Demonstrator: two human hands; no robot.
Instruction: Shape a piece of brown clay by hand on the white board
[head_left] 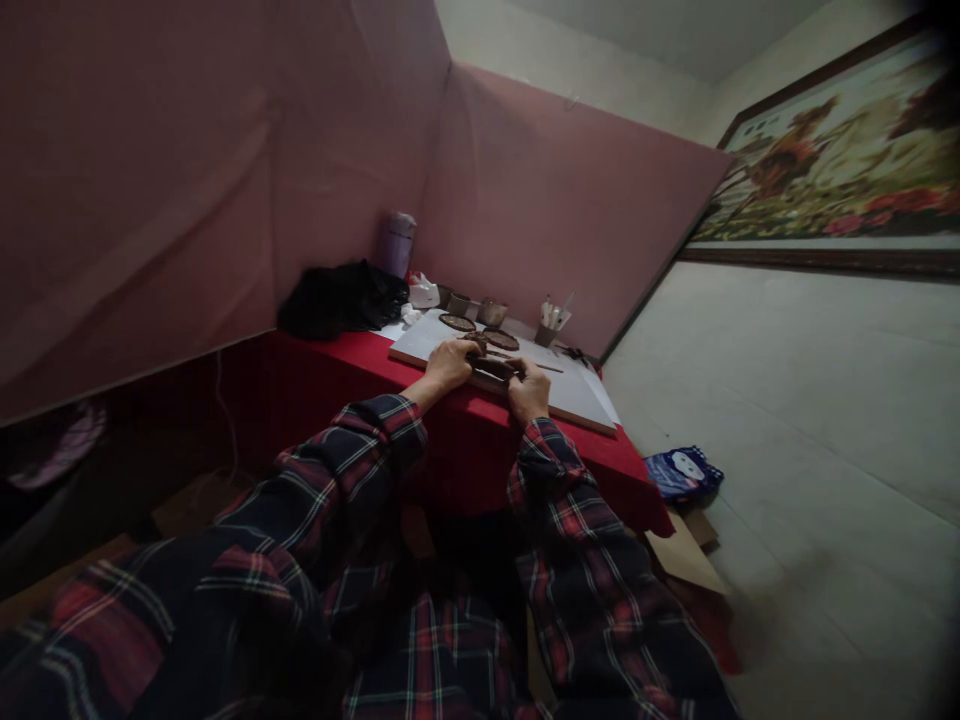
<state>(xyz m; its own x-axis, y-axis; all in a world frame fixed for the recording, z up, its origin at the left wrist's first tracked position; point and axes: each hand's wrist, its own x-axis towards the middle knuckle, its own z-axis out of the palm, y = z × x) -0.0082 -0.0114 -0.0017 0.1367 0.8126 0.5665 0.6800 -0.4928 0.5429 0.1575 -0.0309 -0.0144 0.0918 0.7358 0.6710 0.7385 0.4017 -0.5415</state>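
Gripped betw. L hand & R hand, brown piece, over grey board, blue pkt w/ white motif

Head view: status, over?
Left grip and right grip hold dark brown strip between them. Strip at near edge of board. Brown discs, thin stick beyond.

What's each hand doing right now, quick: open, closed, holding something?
Left hand: closed, holding one end of a dark brown, curved, clay-like piece.
Right hand: closed, holding the other end of that piece.
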